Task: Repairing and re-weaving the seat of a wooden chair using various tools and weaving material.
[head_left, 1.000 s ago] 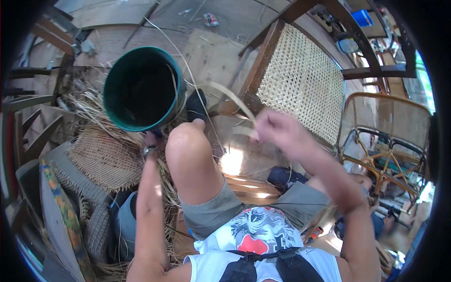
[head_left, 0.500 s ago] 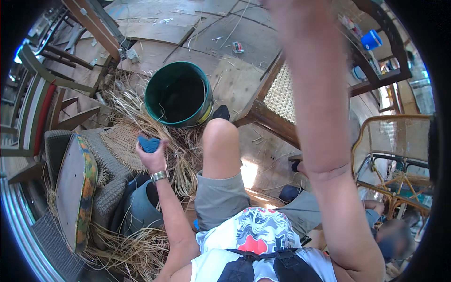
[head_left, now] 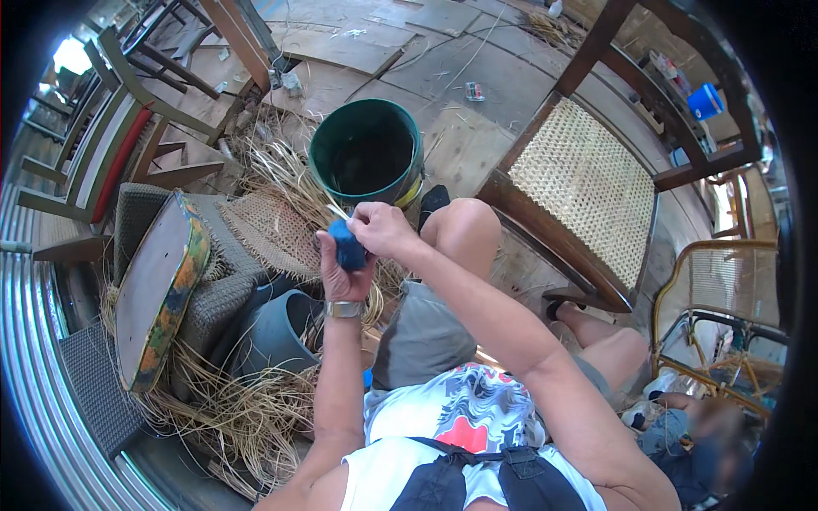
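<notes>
1. The left hand (head_left: pixel 341 268) was raised in front of the person's chest with its fingers closed around a small blue block (head_left: pixel 348 245); a wristwatch (head_left: pixel 342 309) sat on the wrist below it.
2. The right hand (head_left: pixel 382 230) met the left hand from the right, its fingers pinched together at the top of the blue block. A thin pale cane strand (head_left: pixel 328 204) ran up and to the left from this grip; whether the fingers clamped the strand itself could not be told.
3. The blue block sat between both hands, just in front of the dark green bucket (head_left: pixel 368 153) and above the person's bent left knee (head_left: pixel 460 230).
4. The green bucket stood upright on the wooden floor (head_left: pixel 477 145), its opening facing the camera.
5. A wooden chair (head_left: pixel 579 183) with a woven cane seat lay tilted to the right of the knee.
6. Loose cane strands (head_left: pixel 239 417) were heaped on the left, around a grey bucket (head_left: pixel 273 336) lying on its side.
</notes>
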Tool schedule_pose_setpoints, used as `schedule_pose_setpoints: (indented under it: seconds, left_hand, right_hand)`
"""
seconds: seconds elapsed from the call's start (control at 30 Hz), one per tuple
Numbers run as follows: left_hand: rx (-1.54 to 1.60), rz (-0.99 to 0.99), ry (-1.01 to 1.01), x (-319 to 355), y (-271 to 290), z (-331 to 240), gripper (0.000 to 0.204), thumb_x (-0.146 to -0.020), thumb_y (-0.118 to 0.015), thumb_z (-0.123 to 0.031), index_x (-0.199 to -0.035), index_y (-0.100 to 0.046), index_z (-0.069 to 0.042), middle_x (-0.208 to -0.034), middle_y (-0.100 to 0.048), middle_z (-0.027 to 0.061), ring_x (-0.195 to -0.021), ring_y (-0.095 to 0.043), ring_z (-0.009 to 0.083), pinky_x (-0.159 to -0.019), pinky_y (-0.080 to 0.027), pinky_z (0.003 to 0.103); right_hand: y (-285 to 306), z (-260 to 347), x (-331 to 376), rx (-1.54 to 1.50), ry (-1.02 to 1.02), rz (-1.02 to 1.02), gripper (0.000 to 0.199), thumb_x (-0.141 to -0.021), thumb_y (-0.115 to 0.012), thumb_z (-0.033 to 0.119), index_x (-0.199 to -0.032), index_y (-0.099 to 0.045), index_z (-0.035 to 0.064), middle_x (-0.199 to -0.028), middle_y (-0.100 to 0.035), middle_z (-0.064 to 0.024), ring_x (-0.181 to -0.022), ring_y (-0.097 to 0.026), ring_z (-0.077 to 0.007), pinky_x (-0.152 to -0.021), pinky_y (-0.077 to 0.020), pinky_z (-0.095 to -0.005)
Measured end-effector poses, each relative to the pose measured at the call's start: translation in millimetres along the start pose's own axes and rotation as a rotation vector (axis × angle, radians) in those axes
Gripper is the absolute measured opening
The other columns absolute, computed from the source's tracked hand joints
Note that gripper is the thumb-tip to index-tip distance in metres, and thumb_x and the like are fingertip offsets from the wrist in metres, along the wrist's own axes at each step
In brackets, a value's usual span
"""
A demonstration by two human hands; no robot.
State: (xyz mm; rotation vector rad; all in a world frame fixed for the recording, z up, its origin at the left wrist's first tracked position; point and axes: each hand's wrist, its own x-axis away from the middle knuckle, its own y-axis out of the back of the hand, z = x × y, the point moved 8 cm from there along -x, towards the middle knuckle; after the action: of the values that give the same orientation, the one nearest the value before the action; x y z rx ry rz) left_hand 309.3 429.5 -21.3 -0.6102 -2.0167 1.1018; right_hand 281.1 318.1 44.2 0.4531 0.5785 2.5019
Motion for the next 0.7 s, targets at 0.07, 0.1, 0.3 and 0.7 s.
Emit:
schedule_pose_setpoints:
  seconds: [0.07,0.1,0.3,0.7]
  left_hand:
    - [-0.003,0.025,0.027,-13.7,-9.0,14.8,0.058,-0.086,-0.076,-0.048,-0.122,-0.060,-0.006,-0.116,-0.068,0.0087,-0.105,-0.068,0.0244,-0.092,-0.057,0.040]
    - [-0.107,0.008,0.051,-30.3,-0.6,21.4,0.051,-0.088,-0.075,-0.045,-0.118,-0.062,-0.006,-0.112,-0.070,0.0077,-0.101,-0.069,0.0231,-0.090,-0.058,0.037]
    - [0.095,0.153,0.167,-57.5,-42.2,32.4,0.042,-0.095,-0.067,-0.040,-0.115,-0.065,-0.003,-0.117,-0.069,0.0127,-0.112,-0.066,0.0264,-0.097,-0.055,0.043]
    - [0.308,-0.250,0.116,-120.7,-33.1,-46.8,0.082,-0.087,-0.031,-0.084,-0.080,-0.052,-0.005,-0.050,-0.039,-0.0037,-0.042,-0.041,0.0120,-0.050,-0.044,0.029]
  right_hand:
    - [10.4,-12.5,0.4,0.029,-0.022,-0.046,0.025,-0.089,-0.060,0.026,-0.092,-0.069,0.0035,-0.088,-0.071,-0.0189,-0.085,-0.069,-0.0357,-0.077,-0.0542,-0.0442]
    - [16.7,-18.6,-0.9,0.051,-0.041,-0.079,0.027,-0.087,-0.059,0.027,-0.093,-0.071,0.0040,-0.092,-0.071,-0.0214,-0.091,-0.068,-0.0408,-0.082,-0.0543,-0.0478]
    - [37.6,-19.5,-14.8,0.235,0.051,0.025,0.027,-0.083,-0.055,0.025,-0.090,-0.071,0.0039,-0.094,-0.071,-0.0216,-0.091,-0.069,-0.0383,-0.082,-0.0548,-0.0458]
    - [55.9,34.6,19.7,-0.120,0.239,0.047,0.029,-0.093,-0.069,0.031,-0.095,-0.064,0.0030,-0.071,-0.059,-0.0040,-0.072,-0.059,-0.0095,-0.064,-0.0480,-0.0300]
